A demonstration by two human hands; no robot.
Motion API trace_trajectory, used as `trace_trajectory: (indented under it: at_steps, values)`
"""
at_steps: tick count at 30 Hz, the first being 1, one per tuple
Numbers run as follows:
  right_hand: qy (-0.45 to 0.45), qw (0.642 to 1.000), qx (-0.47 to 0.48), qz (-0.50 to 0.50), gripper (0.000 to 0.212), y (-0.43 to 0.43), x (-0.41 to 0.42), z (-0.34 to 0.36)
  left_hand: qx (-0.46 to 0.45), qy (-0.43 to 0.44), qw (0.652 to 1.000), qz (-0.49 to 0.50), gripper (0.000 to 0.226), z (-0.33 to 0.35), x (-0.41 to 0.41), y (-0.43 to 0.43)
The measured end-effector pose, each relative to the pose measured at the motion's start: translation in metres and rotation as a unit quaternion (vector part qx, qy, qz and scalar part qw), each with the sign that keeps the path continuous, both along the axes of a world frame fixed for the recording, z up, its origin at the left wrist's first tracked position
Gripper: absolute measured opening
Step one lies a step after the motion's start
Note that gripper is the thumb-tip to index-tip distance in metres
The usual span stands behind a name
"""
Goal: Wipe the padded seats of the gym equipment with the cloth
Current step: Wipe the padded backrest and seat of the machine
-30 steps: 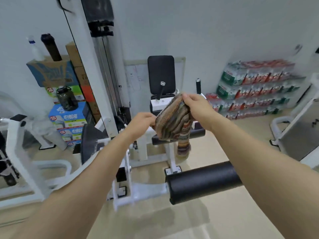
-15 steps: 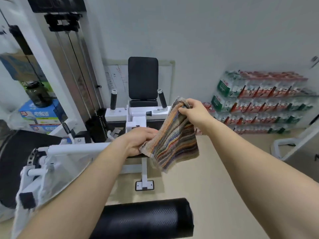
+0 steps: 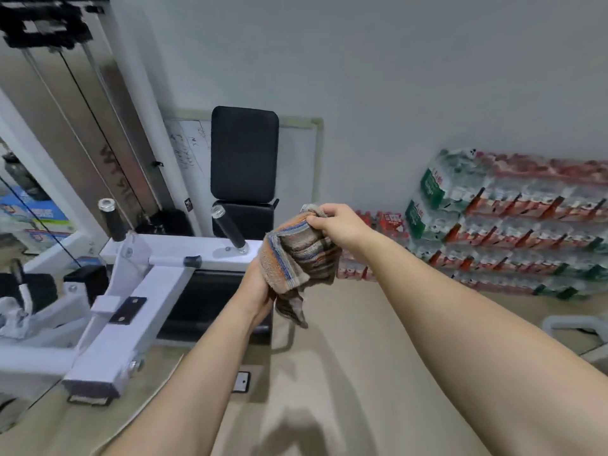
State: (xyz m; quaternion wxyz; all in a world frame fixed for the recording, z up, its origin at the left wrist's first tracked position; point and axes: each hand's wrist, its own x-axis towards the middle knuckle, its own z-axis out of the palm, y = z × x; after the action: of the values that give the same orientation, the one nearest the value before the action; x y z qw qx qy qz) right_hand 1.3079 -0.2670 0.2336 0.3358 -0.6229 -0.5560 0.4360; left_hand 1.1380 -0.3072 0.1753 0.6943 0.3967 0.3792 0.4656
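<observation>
Striped terry cloth (image 3: 304, 258), orange, brown and blue, hangs bunched in the air between my hands, just in front of the black padded seat (image 3: 245, 217) and upright black padded backrest (image 3: 244, 153) of the white-framed machine (image 3: 158, 269). My right hand (image 3: 340, 223) pinches its top edge. My left hand (image 3: 258, 289) grips its lower folds from beneath.

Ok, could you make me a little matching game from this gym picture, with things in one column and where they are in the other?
Things:
1 cloth
2 back pad
3 whiteboard
4 bottle packs

Places:
A stacked on the floor by the wall, at right
B held by the left hand and right hand
C upright on the white machine
D against the wall, behind the pad

Pairs: 1-B, 2-C, 3-D, 4-A
</observation>
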Motion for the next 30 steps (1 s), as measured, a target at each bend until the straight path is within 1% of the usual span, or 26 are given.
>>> trace_trajectory:
  at_steps: [1, 2, 4, 5, 7, 10, 12, 14, 15, 17, 20, 22, 25, 26, 27, 29, 30]
  values:
    - [0.005, 1.000, -0.006, 0.016, 0.016, 0.011, 0.014, -0.001, -0.010, -0.016, 1.000, 0.016, 0.054, -0.002, 0.017, 0.008]
    - [0.012, 0.999, -0.013, 0.030, 0.016, 0.020, 0.028, -0.002, -0.014, -0.032, 0.999, 0.028, 0.052, -0.001, 0.033, 0.013]
    - [0.021, 0.998, -0.030, 0.053, 0.022, 0.041, 0.051, -0.003, -0.016, -0.059, 0.997, 0.044, 0.043, 0.004, 0.065, 0.024]
    - [0.015, 0.998, -0.029, 0.061, 0.022, 0.052, 0.061, -0.004, -0.023, -0.069, 0.996, 0.056, 0.039, 0.008, 0.079, 0.031]
    - [-0.007, 0.997, -0.022, 0.077, 0.020, 0.074, 0.082, -0.004, -0.053, -0.085, 0.991, 0.092, 0.039, 0.014, 0.104, 0.046]
    - [-0.018, 0.994, -0.035, 0.102, 0.018, 0.112, 0.107, -0.005, -0.093, -0.083, 0.979, 0.161, 0.040, 0.016, 0.126, 0.076]
    - [-0.039, 0.990, -0.045, 0.125, 0.020, 0.139, 0.118, -0.009, -0.097, -0.070, 0.971, 0.205, 0.039, 0.014, 0.132, 0.103]
    - [-0.061, 0.986, -0.047, 0.148, 0.027, 0.169, 0.125, -0.015, -0.107, -0.047, 0.964, 0.240, 0.033, 0.011, 0.134, 0.133]
    - [-0.067, 0.984, -0.048, 0.158, 0.026, 0.185, 0.127, -0.018, -0.123, -0.034, 0.958, 0.258, 0.030, 0.008, 0.134, 0.149]
    - [-0.077, 0.981, -0.047, 0.171, 0.019, 0.221, 0.128, -0.025, -0.163, -0.010, 0.944, 0.286, 0.033, -0.001, 0.130, 0.182]
    - [-0.092, 0.977, -0.053, 0.183, 0.018, 0.281, 0.124, -0.040, -0.185, 0.016, 0.932, 0.312, 0.035, -0.013, 0.121, 0.239]
    - [-0.100, 0.974, -0.060, 0.192, 0.019, 0.327, 0.117, -0.053, -0.197, 0.025, 0.927, 0.319, 0.030, -0.020, 0.112, 0.282]
    - [-0.129, 0.970, -0.060, 0.196, 0.019, 0.404, 0.100, -0.074, -0.207, 0.021, 0.917, 0.340, 0.015, -0.027, 0.091, 0.352]
    - [-0.140, 0.969, -0.059, 0.194, 0.022, 0.432, 0.093, -0.081, -0.213, 0.013, 0.914, 0.345, 0.014, -0.029, 0.081, 0.377]
    - [-0.150, 0.968, -0.061, 0.190, 0.029, 0.459, 0.087, -0.086, -0.209, 0.005, 0.913, 0.351, 0.014, -0.036, 0.071, 0.403]
    - [-0.175, 0.967, -0.061, 0.175, 0.046, 0.511, 0.072, -0.095, -0.183, -0.018, 0.915, 0.360, 0.017, -0.042, 0.053, 0.450]
    - [-0.182, 0.969, -0.060, 0.158, 0.050, 0.536, 0.066, -0.099, -0.172, -0.016, 0.914, 0.368, 0.017, -0.042, 0.046, 0.472]
